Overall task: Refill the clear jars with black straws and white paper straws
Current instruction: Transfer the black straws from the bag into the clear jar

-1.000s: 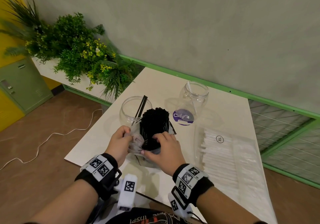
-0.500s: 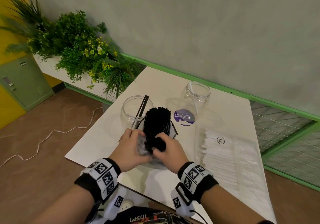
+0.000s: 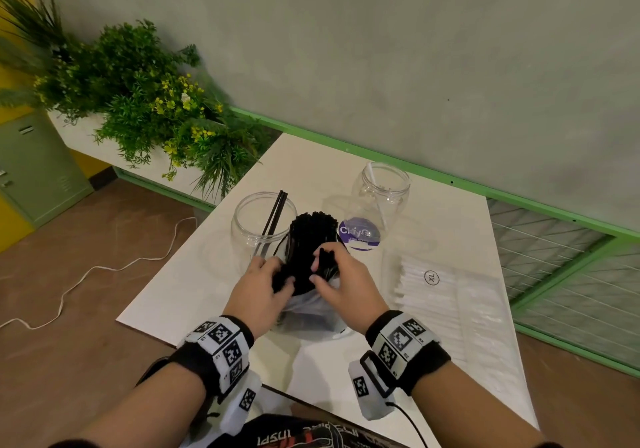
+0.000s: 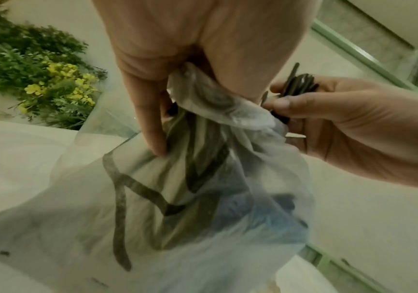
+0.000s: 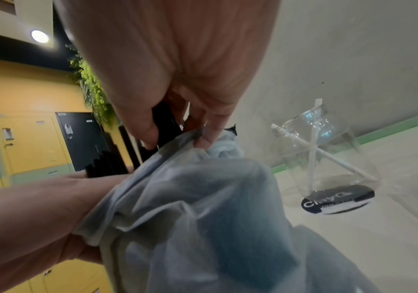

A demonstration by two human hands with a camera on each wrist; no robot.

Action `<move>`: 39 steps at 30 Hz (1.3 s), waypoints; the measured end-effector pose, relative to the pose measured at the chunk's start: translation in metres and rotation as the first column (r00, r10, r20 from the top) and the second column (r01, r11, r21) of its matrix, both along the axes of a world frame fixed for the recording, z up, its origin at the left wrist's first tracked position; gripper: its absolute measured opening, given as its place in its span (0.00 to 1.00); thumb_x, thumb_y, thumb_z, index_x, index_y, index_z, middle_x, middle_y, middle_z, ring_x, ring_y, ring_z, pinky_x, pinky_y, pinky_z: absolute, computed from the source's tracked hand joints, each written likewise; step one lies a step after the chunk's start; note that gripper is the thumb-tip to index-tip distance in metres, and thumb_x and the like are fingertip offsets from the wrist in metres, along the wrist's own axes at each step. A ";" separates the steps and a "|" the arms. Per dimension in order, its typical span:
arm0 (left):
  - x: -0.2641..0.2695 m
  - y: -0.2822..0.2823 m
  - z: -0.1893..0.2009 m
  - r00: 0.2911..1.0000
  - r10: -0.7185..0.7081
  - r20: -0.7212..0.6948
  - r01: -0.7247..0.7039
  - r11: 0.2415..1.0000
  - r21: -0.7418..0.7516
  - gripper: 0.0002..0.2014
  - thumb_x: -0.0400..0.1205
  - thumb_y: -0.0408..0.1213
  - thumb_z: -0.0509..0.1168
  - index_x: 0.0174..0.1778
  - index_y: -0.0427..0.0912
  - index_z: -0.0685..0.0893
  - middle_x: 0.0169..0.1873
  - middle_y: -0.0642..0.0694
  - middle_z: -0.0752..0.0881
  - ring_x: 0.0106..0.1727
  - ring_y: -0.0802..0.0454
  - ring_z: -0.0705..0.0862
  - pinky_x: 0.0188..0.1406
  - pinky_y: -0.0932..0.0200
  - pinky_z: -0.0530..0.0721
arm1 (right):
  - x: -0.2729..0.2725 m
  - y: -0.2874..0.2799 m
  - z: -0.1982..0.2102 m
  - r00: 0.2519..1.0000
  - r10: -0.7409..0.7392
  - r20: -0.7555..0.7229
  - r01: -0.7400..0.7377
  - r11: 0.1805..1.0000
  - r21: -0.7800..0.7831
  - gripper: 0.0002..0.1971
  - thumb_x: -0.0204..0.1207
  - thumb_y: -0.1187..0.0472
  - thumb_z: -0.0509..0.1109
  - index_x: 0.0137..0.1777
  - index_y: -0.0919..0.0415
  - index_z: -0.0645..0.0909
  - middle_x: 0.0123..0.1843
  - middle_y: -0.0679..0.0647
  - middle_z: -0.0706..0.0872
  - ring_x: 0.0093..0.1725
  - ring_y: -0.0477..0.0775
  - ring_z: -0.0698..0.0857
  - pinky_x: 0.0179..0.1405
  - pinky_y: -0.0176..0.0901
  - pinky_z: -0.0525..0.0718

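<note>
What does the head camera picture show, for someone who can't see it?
Two hands, left and right, grip a bundle of black straws in a thin clear plastic bag on a white table, near two clear jars.

Two clear jars [image 3: 265,217] [image 3: 382,188], two hands [image 3: 261,292] [image 3: 341,283], one plastic bag [image 3: 306,316].

Soft even indoor light, wide-angle edge warping; blurred wrist views

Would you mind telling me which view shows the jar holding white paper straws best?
The right wrist view: the jar with white paper straws is close, two crossed straws plain inside. The head view shows it smaller, behind the black straws. The left wrist view misses it.
</note>
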State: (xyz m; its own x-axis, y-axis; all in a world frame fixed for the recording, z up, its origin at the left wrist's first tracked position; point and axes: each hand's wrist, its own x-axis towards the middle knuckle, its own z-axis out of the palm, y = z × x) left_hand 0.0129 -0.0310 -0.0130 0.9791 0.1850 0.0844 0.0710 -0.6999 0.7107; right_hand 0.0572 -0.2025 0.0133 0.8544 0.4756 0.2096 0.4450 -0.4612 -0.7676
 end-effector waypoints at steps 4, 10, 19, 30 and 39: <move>0.003 0.003 0.007 0.997 0.071 0.028 -0.068 0.992 -0.107 0.10 0.82 0.43 0.67 0.51 0.40 0.80 0.46 0.45 0.77 0.45 0.49 0.78 0.45 0.61 0.71 | 0.007 -0.010 0.000 0.995 -0.096 0.016 0.095 0.992 0.088 0.23 0.76 0.64 0.71 0.69 0.51 0.69 0.58 0.46 0.83 0.56 0.42 0.83 0.59 0.33 0.79; 0.001 0.011 0.001 0.995 0.076 -0.071 -0.085 0.988 -0.129 0.13 0.80 0.48 0.69 0.49 0.43 0.79 0.45 0.46 0.79 0.48 0.49 0.79 0.47 0.60 0.73 | 0.010 -0.025 -0.023 0.987 -0.137 0.089 0.153 0.968 -0.198 0.24 0.78 0.56 0.69 0.73 0.54 0.69 0.56 0.44 0.80 0.61 0.46 0.72 0.66 0.47 0.74; 0.002 0.014 0.000 0.991 0.037 -0.131 -0.055 0.989 -0.134 0.19 0.77 0.53 0.71 0.56 0.44 0.79 0.50 0.46 0.79 0.51 0.50 0.80 0.49 0.61 0.73 | 0.007 -0.045 -0.026 0.919 0.348 0.183 -0.111 0.675 -0.729 0.42 0.56 0.42 0.82 0.70 0.55 0.71 0.64 0.52 0.75 0.55 0.56 0.76 0.48 0.47 0.78; -0.019 0.014 -0.010 0.990 -0.125 -0.064 0.106 0.965 -0.239 0.37 0.66 0.51 0.81 0.63 0.53 0.64 0.58 0.58 0.72 0.58 0.63 0.74 0.53 0.72 0.71 | 0.008 -0.037 -0.035 0.879 0.284 0.384 -0.010 0.815 -0.579 0.29 0.43 0.67 0.81 0.39 0.54 0.68 0.35 0.50 0.78 0.24 0.53 0.78 0.18 0.35 0.65; -0.031 0.009 -0.022 0.983 -0.158 0.093 0.160 0.987 -0.017 0.26 0.69 0.38 0.78 0.53 0.48 0.68 0.54 0.53 0.67 0.50 0.65 0.75 0.48 0.71 0.75 | -0.012 -0.020 -0.064 0.986 -0.117 0.115 0.125 0.990 -0.066 0.23 0.56 0.80 0.67 0.33 0.52 0.63 0.34 0.49 0.72 0.32 0.50 0.69 0.31 0.40 0.72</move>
